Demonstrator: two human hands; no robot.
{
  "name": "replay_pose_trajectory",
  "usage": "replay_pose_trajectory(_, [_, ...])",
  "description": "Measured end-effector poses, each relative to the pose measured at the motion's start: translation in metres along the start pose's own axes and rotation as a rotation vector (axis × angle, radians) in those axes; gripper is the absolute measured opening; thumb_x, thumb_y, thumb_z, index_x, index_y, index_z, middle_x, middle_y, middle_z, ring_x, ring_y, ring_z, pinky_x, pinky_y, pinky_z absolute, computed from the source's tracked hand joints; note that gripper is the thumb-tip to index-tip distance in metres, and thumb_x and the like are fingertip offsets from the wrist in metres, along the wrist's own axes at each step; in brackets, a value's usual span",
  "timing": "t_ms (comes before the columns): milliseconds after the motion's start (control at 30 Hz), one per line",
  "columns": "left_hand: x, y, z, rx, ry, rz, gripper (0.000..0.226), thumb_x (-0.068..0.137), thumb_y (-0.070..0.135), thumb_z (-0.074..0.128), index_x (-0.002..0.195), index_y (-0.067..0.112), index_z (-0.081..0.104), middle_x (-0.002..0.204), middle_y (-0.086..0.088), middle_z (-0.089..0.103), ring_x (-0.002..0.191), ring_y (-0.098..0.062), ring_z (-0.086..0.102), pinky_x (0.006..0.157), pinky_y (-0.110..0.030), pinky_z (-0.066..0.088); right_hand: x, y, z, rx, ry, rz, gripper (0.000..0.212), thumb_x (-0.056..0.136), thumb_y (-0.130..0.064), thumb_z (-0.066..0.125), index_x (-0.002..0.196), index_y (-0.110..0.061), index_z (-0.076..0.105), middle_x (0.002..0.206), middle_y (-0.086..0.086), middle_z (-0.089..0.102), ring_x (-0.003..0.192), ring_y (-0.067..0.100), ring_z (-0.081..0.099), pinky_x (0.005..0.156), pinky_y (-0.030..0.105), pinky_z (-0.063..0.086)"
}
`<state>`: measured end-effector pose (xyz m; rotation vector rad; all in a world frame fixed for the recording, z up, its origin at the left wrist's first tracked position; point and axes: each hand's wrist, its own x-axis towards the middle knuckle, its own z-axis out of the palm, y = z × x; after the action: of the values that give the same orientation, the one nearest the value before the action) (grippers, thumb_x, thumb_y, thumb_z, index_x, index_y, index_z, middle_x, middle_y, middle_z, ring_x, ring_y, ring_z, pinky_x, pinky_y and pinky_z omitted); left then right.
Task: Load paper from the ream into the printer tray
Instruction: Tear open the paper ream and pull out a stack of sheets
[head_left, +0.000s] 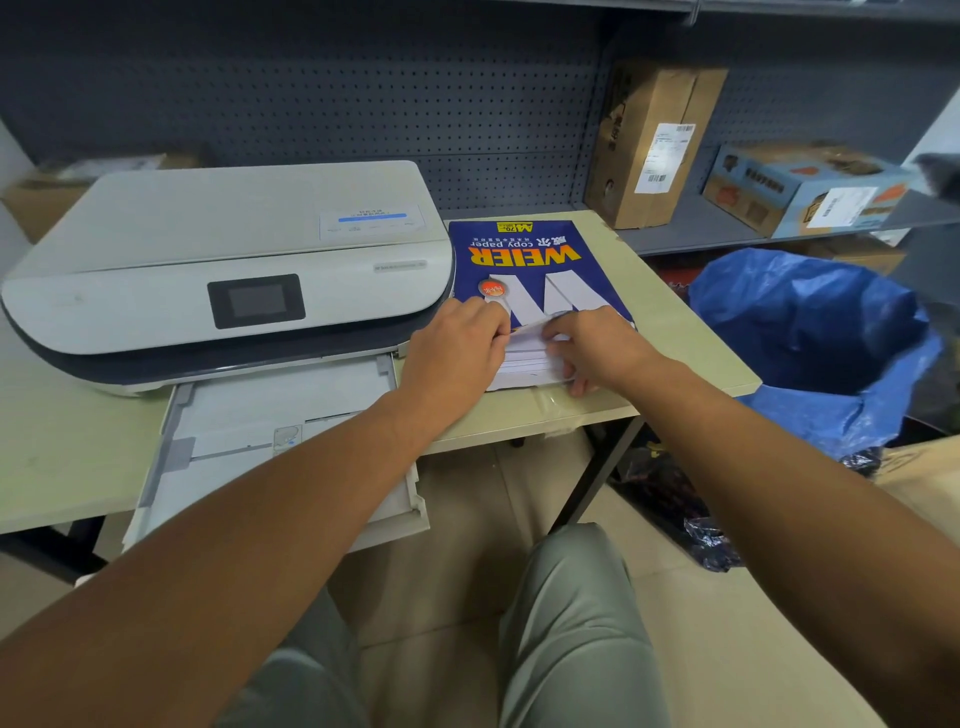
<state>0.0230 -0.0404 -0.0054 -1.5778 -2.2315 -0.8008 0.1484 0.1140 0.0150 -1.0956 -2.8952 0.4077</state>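
Observation:
A blue ream of copy paper (524, 254) lies on the table to the right of a white printer (223, 270). Its near end is open and white sheets (524, 364) show there. My left hand (457, 348) rests on the ream's near left corner, fingers pinching the wrapper edge. My right hand (592, 348) grips the near right end, thumb lifting the wrapper flap and fingers curled over the sheet stack. The printer's paper tray (280, 410) is pulled out toward me, past the table edge, partly hidden by my left forearm.
The beige table (691, 358) ends just right of the ream. A bin lined with a blue bag (810, 338) stands beside it. Cardboard boxes (654, 140) sit on the grey shelf behind. My knees are below the tray.

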Motion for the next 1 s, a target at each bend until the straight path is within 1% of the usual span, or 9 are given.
replay_pose_trajectory(233, [0.001,0.0,0.0,0.005,0.002,-0.01,0.018,0.099,0.033,0.056,0.107,0.018,0.062,0.11,-0.004,0.066,0.109,-0.022,0.055,0.071,-0.042,0.059,0.0,0.002,0.004,-0.001,0.024,-0.016,0.033,0.096,-0.007,0.059,0.124,-0.024,0.063,0.085,0.007,0.073,0.059,0.021,0.073,0.072,0.039,0.065])
replay_pose_trajectory(400, [0.001,0.0,0.0,0.008,0.001,-0.017,0.015,0.099,0.031,0.055,0.104,0.018,0.062,0.106,-0.002,0.066,0.103,-0.022,0.055,0.067,-0.039,0.056,0.003,0.006,0.006,-0.03,0.029,-0.035,0.042,0.09,-0.001,0.063,0.125,-0.024,0.064,0.087,0.007,0.073,0.06,0.018,0.071,0.073,0.04,0.065])
replay_pose_trajectory(500, [0.0,0.0,0.001,0.0,-0.01,-0.018,0.016,0.1,0.032,0.055,0.106,0.019,0.062,0.11,-0.003,0.066,0.107,-0.02,0.054,0.069,-0.035,0.054,0.003,0.008,0.006,-0.055,0.027,-0.049,0.049,0.087,0.003,0.067,0.128,-0.023,0.064,0.089,0.007,0.074,0.063,0.017,0.071,0.076,0.041,0.064])
replay_pose_trajectory(633, [0.0,0.001,0.001,-0.004,-0.018,-0.024,0.02,0.099,0.034,0.056,0.11,0.019,0.062,0.114,-0.003,0.066,0.111,-0.019,0.054,0.072,-0.035,0.054,0.006,0.01,0.008,-0.035,0.031,-0.045,0.047,0.088,0.003,0.065,0.126,-0.024,0.064,0.088,0.008,0.073,0.065,0.022,0.072,0.073,0.041,0.065])
replay_pose_trajectory(700, [0.0,0.0,0.001,-0.003,-0.019,-0.026,0.02,0.099,0.034,0.056,0.11,0.019,0.061,0.114,-0.003,0.066,0.111,-0.019,0.054,0.072,-0.034,0.053,0.007,0.01,0.009,-0.075,0.033,-0.068,0.048,0.086,0.002,0.067,0.127,-0.024,0.065,0.09,0.008,0.073,0.071,0.023,0.071,0.076,0.041,0.064])
replay_pose_trajectory(733, [0.0,0.0,0.001,-0.002,-0.021,-0.026,0.02,0.099,0.034,0.056,0.11,0.019,0.061,0.114,-0.003,0.065,0.112,-0.018,0.053,0.072,-0.033,0.053,0.006,0.009,0.009,-0.113,0.035,-0.084,0.05,0.085,0.0,0.07,0.128,-0.024,0.064,0.094,0.008,0.074,0.077,0.025,0.071,0.079,0.04,0.063])
replay_pose_trajectory(833, [0.0,-0.001,0.0,-0.001,-0.02,-0.03,0.02,0.099,0.035,0.057,0.111,0.019,0.061,0.115,-0.002,0.066,0.112,-0.018,0.054,0.075,-0.035,0.058,0.004,0.009,0.011,-0.294,0.061,-0.153,0.059,0.077,-0.01,0.079,0.131,-0.025,0.061,0.113,0.009,0.071,0.099,0.032,0.067,0.088,0.043,0.06])
replay_pose_trajectory(900, [0.001,0.0,-0.001,-0.003,-0.023,-0.032,0.021,0.098,0.035,0.058,0.111,0.019,0.061,0.116,-0.002,0.065,0.114,-0.017,0.053,0.076,-0.036,0.059,0.0,0.007,0.015,-0.374,0.131,-0.185,0.05,0.081,-0.01,0.073,0.129,-0.018,0.059,0.116,0.013,0.07,0.101,0.036,0.067,0.086,0.044,0.059])
replay_pose_trajectory(1000, [0.001,0.002,-0.001,-0.004,-0.028,-0.036,0.024,0.097,0.035,0.059,0.114,0.018,0.06,0.12,-0.003,0.065,0.117,-0.018,0.053,0.079,-0.036,0.058,-0.005,0.006,0.018,-0.428,0.258,-0.232,0.031,0.088,-0.004,0.058,0.119,-0.006,0.059,0.104,0.022,0.072,0.088,0.044,0.068,0.074,0.045,0.056])
